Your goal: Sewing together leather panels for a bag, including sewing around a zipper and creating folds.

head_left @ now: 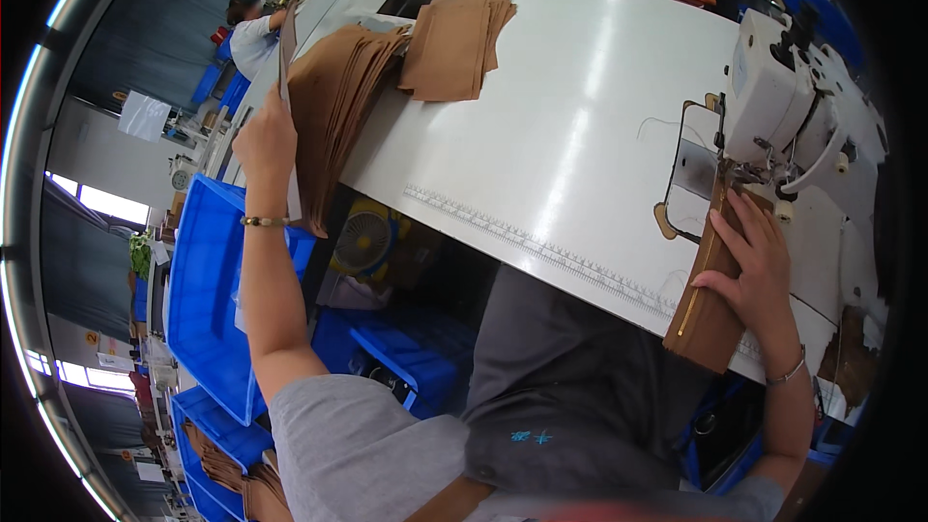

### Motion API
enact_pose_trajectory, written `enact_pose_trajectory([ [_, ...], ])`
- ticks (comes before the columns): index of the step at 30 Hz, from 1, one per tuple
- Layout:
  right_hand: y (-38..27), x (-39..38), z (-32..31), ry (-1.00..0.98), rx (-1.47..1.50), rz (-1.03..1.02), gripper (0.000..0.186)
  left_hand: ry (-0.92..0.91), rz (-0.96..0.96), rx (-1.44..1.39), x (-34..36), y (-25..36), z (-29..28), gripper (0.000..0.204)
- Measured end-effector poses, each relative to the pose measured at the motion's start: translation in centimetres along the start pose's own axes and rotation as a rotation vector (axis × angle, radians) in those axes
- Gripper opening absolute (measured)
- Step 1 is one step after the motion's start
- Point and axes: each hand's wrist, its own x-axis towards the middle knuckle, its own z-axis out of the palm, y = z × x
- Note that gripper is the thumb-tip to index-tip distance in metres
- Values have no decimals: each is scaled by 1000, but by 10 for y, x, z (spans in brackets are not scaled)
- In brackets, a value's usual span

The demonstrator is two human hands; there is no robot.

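Observation:
At the right, the needle area of a white sewing machine (773, 97) meets one end of a brown panel (704, 329) with a gold zipper strip along it. My right hand (754, 256) lies on this panel with fingers spread, pressing it against the table. The panel's near end reaches over the table's front edge. Far to the left, my left hand (266, 142) is closed on a thin brown piece (287, 48), seen nearly edge-on. This piece stands beside a fanned stack of brown pieces (338, 97) that hangs over the table's left end.
A smaller brown pile (454, 48) lies on the white table (561, 116), whose front edge bears a printed ruler. Blue bins (208, 300) stand at the left, near a yellow fan (362, 240) under the table. Another person (253, 43) sits at the far left.

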Motion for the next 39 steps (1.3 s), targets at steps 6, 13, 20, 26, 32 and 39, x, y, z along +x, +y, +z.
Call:
enact_pose_trajectory([
  [6,-2,-1,-6,-24,20,27,85,-342,514,-803,-44,119,-120,50],
  [13,6,-4,1,0,31,-14,71,-929,1116,-1494,-91,231,-185,58],
  [20,15,-8,16,53,77,-32,49,-813,1102,-1506,-102,316,-152,54],
  [26,11,-9,12,26,59,-7,58,-241,1037,-1154,-125,345,-122,60],
  [32,9,-9,7,23,112,5,59,-295,1028,-1113,-118,354,-119,58],
  [39,10,-9,5,11,103,-19,63,-246,1008,-1193,-114,362,-114,53],
])
